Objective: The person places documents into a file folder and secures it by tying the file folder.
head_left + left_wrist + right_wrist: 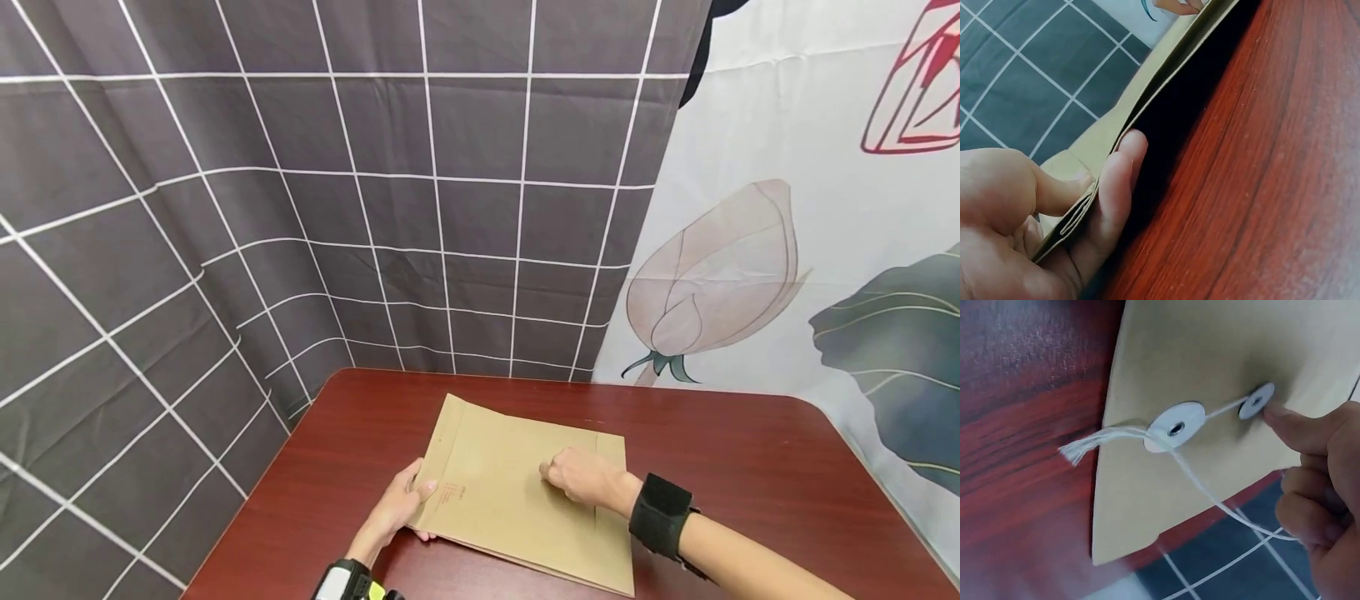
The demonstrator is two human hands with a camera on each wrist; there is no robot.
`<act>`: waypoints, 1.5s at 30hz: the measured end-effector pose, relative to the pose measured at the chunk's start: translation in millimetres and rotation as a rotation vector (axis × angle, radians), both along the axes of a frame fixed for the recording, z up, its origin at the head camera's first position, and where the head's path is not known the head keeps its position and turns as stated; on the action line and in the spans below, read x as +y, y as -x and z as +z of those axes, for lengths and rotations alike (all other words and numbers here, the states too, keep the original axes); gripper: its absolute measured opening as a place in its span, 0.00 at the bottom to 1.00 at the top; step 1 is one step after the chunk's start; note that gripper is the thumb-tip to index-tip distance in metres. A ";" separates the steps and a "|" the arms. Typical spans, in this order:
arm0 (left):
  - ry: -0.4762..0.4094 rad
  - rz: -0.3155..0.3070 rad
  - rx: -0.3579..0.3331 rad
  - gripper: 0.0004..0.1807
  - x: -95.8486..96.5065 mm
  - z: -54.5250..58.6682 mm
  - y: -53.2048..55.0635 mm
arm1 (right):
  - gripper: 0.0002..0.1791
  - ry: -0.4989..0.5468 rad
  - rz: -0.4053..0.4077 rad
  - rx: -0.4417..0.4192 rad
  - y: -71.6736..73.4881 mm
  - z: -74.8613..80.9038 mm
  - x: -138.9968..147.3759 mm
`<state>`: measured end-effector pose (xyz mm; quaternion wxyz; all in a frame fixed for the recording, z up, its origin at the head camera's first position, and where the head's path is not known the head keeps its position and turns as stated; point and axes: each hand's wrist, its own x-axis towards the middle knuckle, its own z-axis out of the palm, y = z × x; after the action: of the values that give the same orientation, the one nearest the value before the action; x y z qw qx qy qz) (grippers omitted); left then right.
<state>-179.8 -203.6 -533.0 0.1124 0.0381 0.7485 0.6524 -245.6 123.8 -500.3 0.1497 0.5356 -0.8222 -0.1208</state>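
A tan kraft paper document envelope [517, 521] lies at a slight angle above the table, with small red print near its left side. My left hand [392, 510] grips that left side, thumb on top and fingers underneath; the left wrist view shows the folded paper layers between them. Over the envelope's right half is my right hand [588, 477], its fingers curled. In the right wrist view a white string [1200, 484] runs from one white disc [1190, 417] into those fingers. One fingertip touches the other disc [1254, 403]. The discs are not discernible in the head view.
The reddish-brown wooden table [787, 467] extends around the envelope, with rounded far corners. Behind and to the left hangs a grey cloth [480, 217] with white grid lines. A white cloth [757, 108] with a flower print hangs at the right.
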 end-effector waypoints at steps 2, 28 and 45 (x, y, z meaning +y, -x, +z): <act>0.001 -0.001 -0.003 0.22 0.8 -0.6 0.1 | 0.13 0.089 -0.050 -0.156 3.9 1.9 3.5; -0.048 0.073 -0.001 0.21 2.0 -6.5 0.5 | 0.07 0.804 -0.656 -0.892 -3.8 -7.7 32.5; -0.056 0.158 -0.009 0.19 6.2 -6.7 -3.4 | 0.13 0.483 -0.438 -0.240 -27.0 -22.9 21.7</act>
<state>-176.5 -197.4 -539.7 0.0627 -0.0209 0.7301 0.6802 -218.6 145.5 -523.1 0.1448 0.3058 -0.9343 0.1121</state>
